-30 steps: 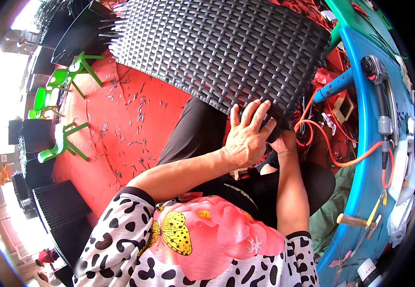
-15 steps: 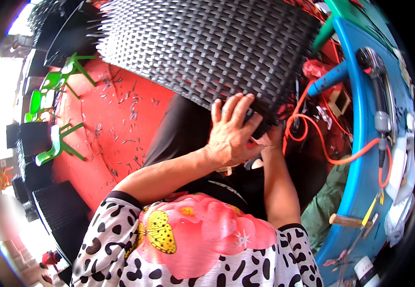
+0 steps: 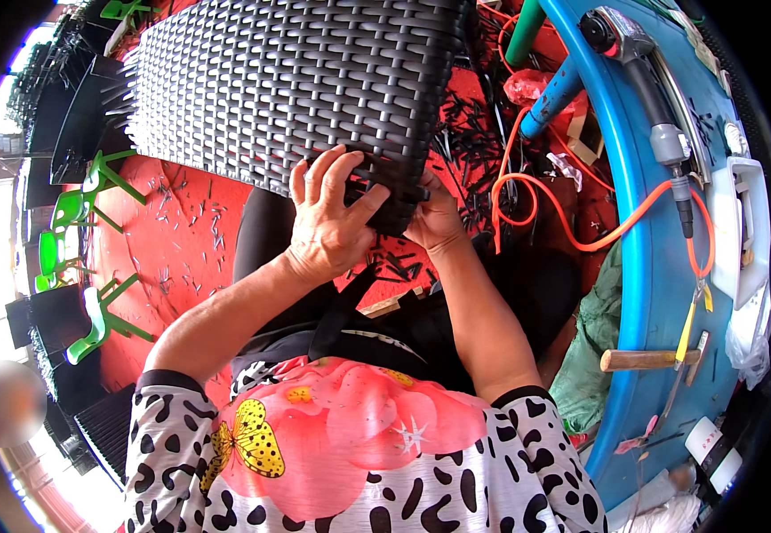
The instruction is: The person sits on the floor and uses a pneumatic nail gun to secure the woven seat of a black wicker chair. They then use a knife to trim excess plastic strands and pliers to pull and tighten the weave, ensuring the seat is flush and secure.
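Observation:
A large dark grey wicker panel (image 3: 287,89) woven from flat strips leans across my lap, loose strip ends sticking out at its left end. My left hand (image 3: 327,218) holds the panel near its lower right corner, its fingers bent over the weave and its thumb pressed against the corner. On the other side of that corner, my right hand (image 3: 436,216) grips the edge. Its fingertips are partly hidden by the panel, so I cannot tell whether it also pinches a strip.
Right of me stands a blue table (image 3: 639,293) bearing a grey power tool (image 3: 652,98), a hammer (image 3: 647,359) and a white tray (image 3: 743,235). An orange hose (image 3: 621,233) loops down from it. Strip scraps litter the red floor (image 3: 181,222); green stools (image 3: 92,329) stand left.
The wicker panel and both hands have shifted left in view, and its right edge now stands more upright. My right hand shows more clearly beside the corner.

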Demonstrator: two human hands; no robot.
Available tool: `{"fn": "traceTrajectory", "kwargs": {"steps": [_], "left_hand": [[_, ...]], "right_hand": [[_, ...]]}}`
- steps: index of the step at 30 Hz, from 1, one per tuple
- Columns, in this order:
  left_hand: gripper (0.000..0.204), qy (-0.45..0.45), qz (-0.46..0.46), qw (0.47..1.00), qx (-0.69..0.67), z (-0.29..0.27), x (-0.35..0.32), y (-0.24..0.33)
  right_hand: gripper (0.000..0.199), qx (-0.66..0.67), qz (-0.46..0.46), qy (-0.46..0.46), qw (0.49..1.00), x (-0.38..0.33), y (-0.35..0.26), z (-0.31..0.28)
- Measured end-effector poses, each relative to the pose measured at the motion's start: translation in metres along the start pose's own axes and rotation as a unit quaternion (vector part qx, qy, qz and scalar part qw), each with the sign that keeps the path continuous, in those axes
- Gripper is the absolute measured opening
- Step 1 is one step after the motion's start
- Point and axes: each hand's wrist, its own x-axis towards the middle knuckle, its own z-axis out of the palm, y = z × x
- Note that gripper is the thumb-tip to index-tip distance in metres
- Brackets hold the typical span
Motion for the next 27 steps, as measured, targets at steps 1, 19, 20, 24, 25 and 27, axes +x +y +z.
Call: {"fn": "traceTrajectory", "kwargs": {"steps": [1,19,20,24,25,27], "left_hand": [[0.047,-0.004,0.009,1.000,-0.001,-0.004,0.000,-0.002],[0.076,0.031,0.020,0.998,-0.051,-0.079,0.028,-0.049],[0.077,0.035,0.020,0.998,-0.054,-0.079,0.030,-0.051],[0.080,0.047,0.030,0.997,-0.055,-0.081,0.040,-0.057],[0.080,0.051,0.030,0.996,-0.060,-0.081,0.041,-0.059],[0.079,0.053,0.037,0.996,-0.060,-0.081,0.044,-0.061]], "right_hand": [[0.043,0.013,0.009,-0.002,1.000,0.000,0.000,0.006],[0.053,0.005,-0.044,-0.027,0.999,0.067,0.034,0.053],[0.053,0.010,-0.054,-0.038,0.998,0.068,0.033,0.054],[0.055,-0.029,-0.090,0.011,0.995,0.071,0.026,0.061],[0.057,-0.023,-0.087,-0.025,0.996,0.072,0.024,0.053],[0.059,-0.028,-0.100,-0.021,0.994,0.075,0.022,0.062]]}}
